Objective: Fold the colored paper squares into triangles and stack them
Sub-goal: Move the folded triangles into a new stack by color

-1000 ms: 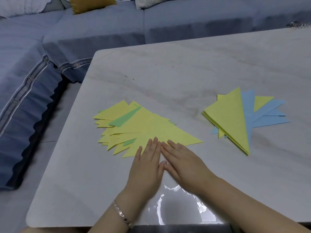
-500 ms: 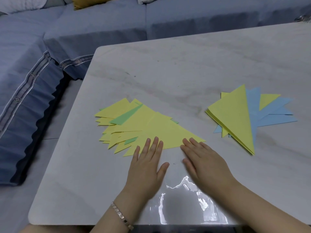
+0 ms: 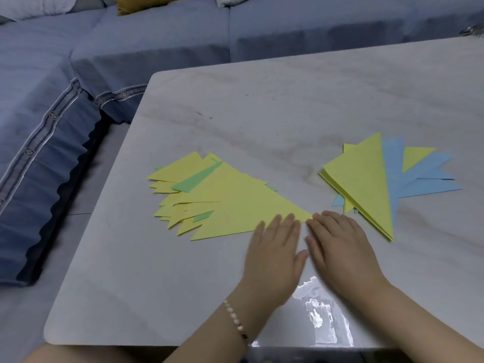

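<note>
A spread stack of folded yellow and green paper triangles (image 3: 225,200) lies on the marble table (image 3: 288,106), left of centre. Its top yellow triangle (image 3: 243,205) points right. My left hand (image 3: 275,255) lies flat with straight fingers, its fingertips pressing the near edge of that top triangle. My right hand (image 3: 340,250) lies flat beside it, fingertips touching the triangle's right tip. A second fanned pile of yellow and blue folded triangles (image 3: 379,179) sits to the right, apart from both hands.
A blue-grey sofa (image 3: 78,74) wraps around the table's far and left sides. A bright light reflection (image 3: 319,310) shines on the table near its front edge. A small metal object (image 3: 471,31) shows at the far right table edge.
My left hand has slid to the right along the top triangle's near edge and now lies close beside my right hand at the tip. The view has shifted slightly.
</note>
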A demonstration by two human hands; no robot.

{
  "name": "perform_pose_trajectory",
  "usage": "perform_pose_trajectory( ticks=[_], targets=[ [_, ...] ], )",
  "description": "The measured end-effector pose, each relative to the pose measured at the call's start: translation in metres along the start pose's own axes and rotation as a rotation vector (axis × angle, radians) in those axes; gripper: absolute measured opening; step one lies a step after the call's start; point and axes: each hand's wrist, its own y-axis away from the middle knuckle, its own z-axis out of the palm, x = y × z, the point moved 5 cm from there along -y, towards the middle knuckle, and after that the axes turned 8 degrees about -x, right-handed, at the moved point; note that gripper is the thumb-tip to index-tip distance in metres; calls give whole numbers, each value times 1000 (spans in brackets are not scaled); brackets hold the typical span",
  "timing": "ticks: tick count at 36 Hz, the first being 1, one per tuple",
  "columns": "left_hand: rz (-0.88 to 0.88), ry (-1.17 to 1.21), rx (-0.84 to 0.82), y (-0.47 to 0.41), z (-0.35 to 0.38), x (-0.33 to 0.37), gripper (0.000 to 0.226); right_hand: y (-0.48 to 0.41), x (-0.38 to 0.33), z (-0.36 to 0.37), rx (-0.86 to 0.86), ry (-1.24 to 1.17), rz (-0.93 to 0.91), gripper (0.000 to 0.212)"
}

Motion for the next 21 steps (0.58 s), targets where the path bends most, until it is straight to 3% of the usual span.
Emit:
perform_pose_trajectory(
  ticks=[2, 10, 15, 21],
  targets=[
    [51, -4, 12, -7, -1, 11, 51, -1, 3, 0, 26, -10, -13, 25],
    [46, -51, 28, -5, -4, 0, 53, -5, 4, 0, 46, 7, -84, 27],
    [23, -51, 69, 10, -8, -24, 53, -2, 6, 2, 32, 23, -78, 42],
    [-63, 1, 95, 35, -11, -58, 53, 1, 6, 3, 38, 7, -69, 45]
  ],
)
